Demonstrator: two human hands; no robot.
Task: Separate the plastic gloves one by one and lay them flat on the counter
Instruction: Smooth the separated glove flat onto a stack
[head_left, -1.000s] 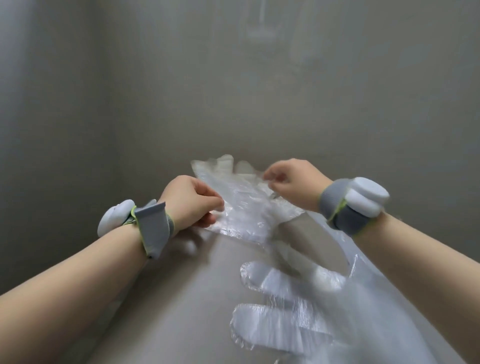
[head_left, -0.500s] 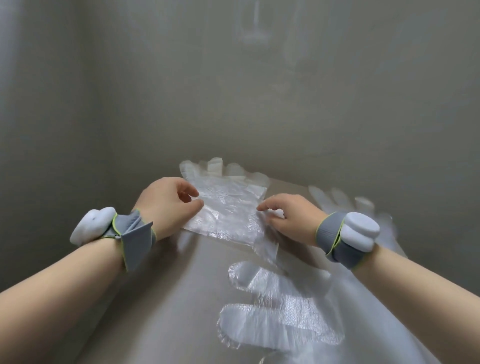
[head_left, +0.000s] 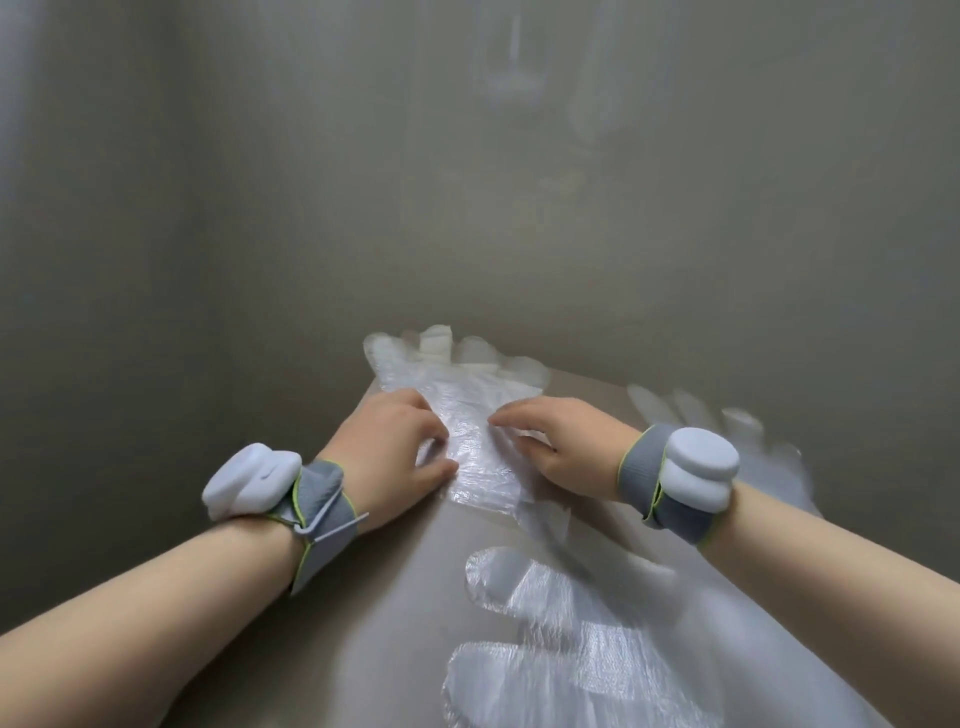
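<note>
Down on the desk (head_left: 363, 597), a plastic glove (head_left: 467, 410) is pressed flat by the left hand (head_left: 387, 457) and right hand (head_left: 563, 447), both grips relaxed, fingers laid upon it.

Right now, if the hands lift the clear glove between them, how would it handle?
Probably floppy: the clear glove is wrinkled film flat on the counter. Likely light, since the counter shows through it; it may cling to the left hand or right hand. Its gloss suggests it slides.
</note>
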